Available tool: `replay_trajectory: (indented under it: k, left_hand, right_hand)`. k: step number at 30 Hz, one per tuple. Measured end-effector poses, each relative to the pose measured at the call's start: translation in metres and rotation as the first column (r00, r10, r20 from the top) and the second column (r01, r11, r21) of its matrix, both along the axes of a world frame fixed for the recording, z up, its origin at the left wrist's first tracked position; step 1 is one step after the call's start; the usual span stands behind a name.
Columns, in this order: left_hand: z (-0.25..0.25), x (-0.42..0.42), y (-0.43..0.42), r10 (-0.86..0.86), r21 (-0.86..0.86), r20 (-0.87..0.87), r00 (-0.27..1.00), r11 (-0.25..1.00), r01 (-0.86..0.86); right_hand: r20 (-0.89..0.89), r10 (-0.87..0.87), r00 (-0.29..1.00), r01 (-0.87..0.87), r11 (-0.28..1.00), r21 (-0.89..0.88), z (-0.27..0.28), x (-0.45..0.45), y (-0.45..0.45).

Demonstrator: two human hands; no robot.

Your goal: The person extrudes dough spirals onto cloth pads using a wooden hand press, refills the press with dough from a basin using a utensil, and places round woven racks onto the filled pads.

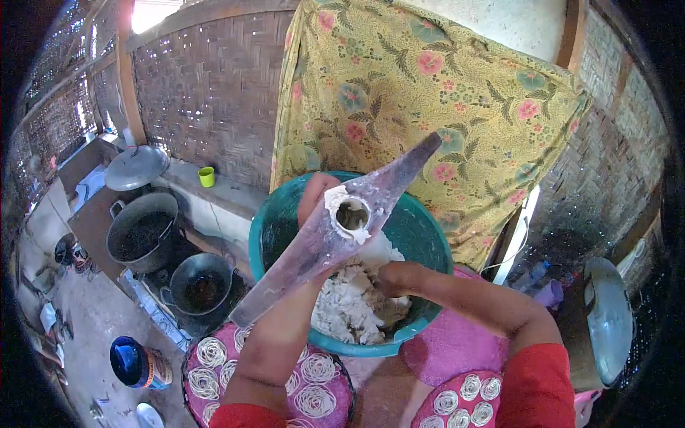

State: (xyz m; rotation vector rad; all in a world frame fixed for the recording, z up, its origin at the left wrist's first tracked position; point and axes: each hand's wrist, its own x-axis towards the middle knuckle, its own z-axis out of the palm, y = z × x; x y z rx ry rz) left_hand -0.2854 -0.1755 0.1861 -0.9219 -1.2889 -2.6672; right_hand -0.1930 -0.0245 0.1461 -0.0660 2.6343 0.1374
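Teal plastic forms the wide basin (428, 235), in front of the person, and a lumpy mass of white dough (353, 307) fills its near part. Across and above it slants a long press bar (325, 239), tapering at both ends, with 1 round opening in its middle; white dough is smeared around that opening.

On the far side of the bar shows part of the left hand (317, 192), its forearm passing beneath; the bar covers the rest, so I cannot tell whether it grips anything. The right hand (396, 278) is pushed into the dough with its fingers bent and tips hidden, so how far it is closed cannot be told. Both arms come out of red sleeves (535, 385).

Near the basin, on the person's left, lies a round pink tray (344, 392) of white noodle coils (315, 401); a 2nd pink tray (451, 384) with similar coils lies on the right. Farther left are a blackened deep pot (139, 228), a dark wok (201, 284) and a blue bucket (143, 364). A lime-green cup (206, 177) stands on a ledge by the woven wall (214, 85), and yellow floral cloth (428, 93) hangs behind the basin.
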Motion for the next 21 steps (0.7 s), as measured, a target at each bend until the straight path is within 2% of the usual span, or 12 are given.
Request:
replay_trajectory:
  k: [2,4,6,8,9,11,12,14,16,19,20,21]
  left_hand:
    - [-0.001,0.002,0.001,0.076,-0.063,-0.062,0.995,0.995,-0.080]
    - [-0.011,-0.006,0.008,0.115,-0.089,-0.117,0.986,0.988,-0.126]
    - [-0.026,-0.020,0.017,0.130,-0.132,-0.148,0.980,0.980,-0.150]
    - [-0.024,-0.020,0.017,-0.044,-0.117,0.018,0.999,0.992,0.046]
    - [-0.023,-0.020,0.017,-0.124,-0.097,0.106,0.987,0.986,0.134]
    - [-0.031,-0.021,0.020,0.093,-0.274,-0.139,0.986,0.953,-0.129]
    - [-0.032,-0.019,0.020,0.160,-0.312,-0.228,0.961,0.923,-0.228]
    - [-0.025,-0.009,0.019,0.327,-0.231,-0.638,0.697,0.783,-0.578]
    - [-0.031,-0.014,0.023,0.263,-0.297,-0.616,0.743,0.796,-0.528]
    - [-0.024,-0.003,0.025,0.208,-0.305,-0.704,0.680,0.776,-0.553]
    - [-0.037,-0.014,0.034,0.150,-0.358,-0.511,0.847,0.858,-0.367]
    - [-0.039,-0.016,0.036,0.119,-0.368,-0.456,0.882,0.877,-0.308]
  right_hand:
    - [-0.004,0.031,1.000,-0.031,0.997,-0.069,-0.008,-0.003,0.000]
    - [0.008,0.292,0.957,-0.292,0.956,0.017,-0.056,-0.019,0.021]
    - [-0.042,0.235,0.971,-0.236,0.972,-0.018,-0.027,0.002,0.005]
    - [-0.098,0.050,0.994,-0.068,0.980,-0.187,-0.008,0.021,-0.002]
    - [-0.117,0.053,0.992,-0.073,0.981,-0.182,0.003,0.029,-0.002]
    - [-0.086,-0.258,0.962,0.244,0.958,-0.151,0.022,0.047,0.000]
    - [-0.096,-0.257,0.962,0.241,0.959,-0.150,0.027,0.052,0.011]
    - [-0.096,-0.165,0.982,0.138,0.961,-0.241,0.042,0.061,0.043]
    - [-0.116,-0.108,0.987,0.077,0.967,-0.242,0.114,0.091,0.032]
    - [-0.237,-0.063,0.969,-0.039,0.915,-0.402,0.163,0.115,0.059]
    - [-0.118,-0.133,0.984,0.066,0.889,-0.452,0.187,0.122,0.059]
    - [0.006,-0.197,0.980,0.174,0.854,-0.491,0.205,0.126,0.057]
